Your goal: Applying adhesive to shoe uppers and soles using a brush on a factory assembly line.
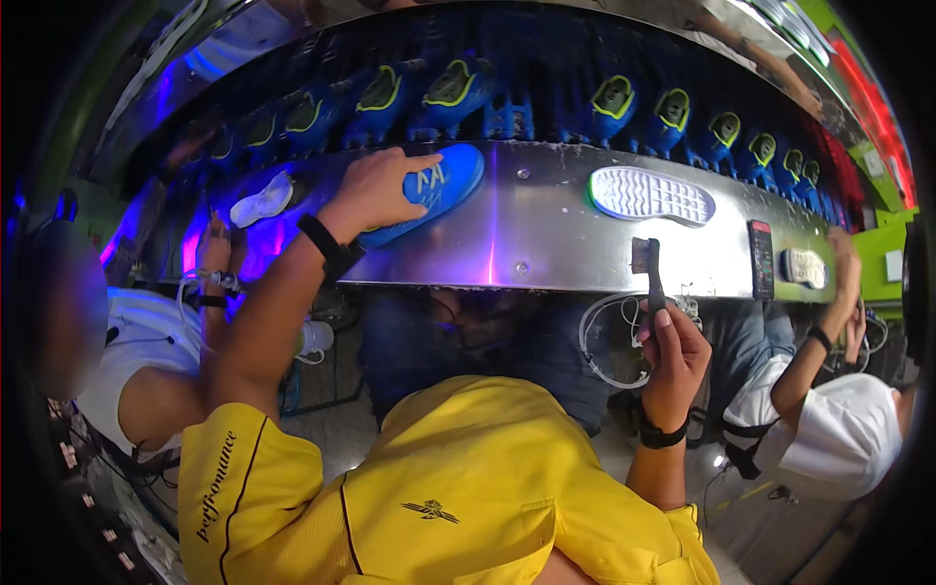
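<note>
My left hand point(375, 195) reaches to the bench's far side and grips a blue sports shoe point(458, 175) with pale lacing, thumb and forefinger spread across its upper. The shoe's toe points away to the right; its heel end is partly hidden under my wrist. My right hand point(675, 359) is closed round the dark handle of a brush point(653, 271), held upright at the bench's near edge with brown bristles facing left. Beyond the brush lies a white shoe sole point(651, 197), its grooved face up, touched by neither hand.
A metal bench point(575, 258) runs across in front of me. Behind it stands a row of blue shoes point(612, 102). A white sole point(261, 200) lies left, another sole point(804, 268) right, beside a dark flat box point(760, 258). Co-workers sit on both sides. A white cable point(585, 341) hangs near my right hand.
</note>
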Action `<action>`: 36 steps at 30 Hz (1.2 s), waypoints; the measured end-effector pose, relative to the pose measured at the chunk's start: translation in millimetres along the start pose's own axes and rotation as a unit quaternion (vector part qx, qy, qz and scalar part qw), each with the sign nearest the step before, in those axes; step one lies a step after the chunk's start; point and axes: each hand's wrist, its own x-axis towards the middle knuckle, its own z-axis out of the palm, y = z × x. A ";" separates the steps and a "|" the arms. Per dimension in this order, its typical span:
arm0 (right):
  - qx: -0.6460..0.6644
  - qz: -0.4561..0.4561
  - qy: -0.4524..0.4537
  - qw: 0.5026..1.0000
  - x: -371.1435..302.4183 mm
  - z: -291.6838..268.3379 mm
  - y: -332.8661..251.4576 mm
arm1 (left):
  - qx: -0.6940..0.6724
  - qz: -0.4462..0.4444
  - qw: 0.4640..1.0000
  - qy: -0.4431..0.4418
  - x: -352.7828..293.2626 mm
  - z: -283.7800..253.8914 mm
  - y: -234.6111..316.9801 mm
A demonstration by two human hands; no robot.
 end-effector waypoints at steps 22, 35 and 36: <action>-0.055 0.029 -0.064 0.996 -5.2 61.6 -25.4 | -0.786 -0.115 0.607 -0.022 -113.9 14.2 28.3; -0.124 0.053 -0.137 0.981 28.3 127.0 18.6 | -0.377 0.006 0.883 0.281 -99.3 28.5 36.7; -0.127 0.058 -0.138 0.981 30.9 129.7 22.0 | -0.326 0.002 0.897 0.299 -104.9 32.9 36.9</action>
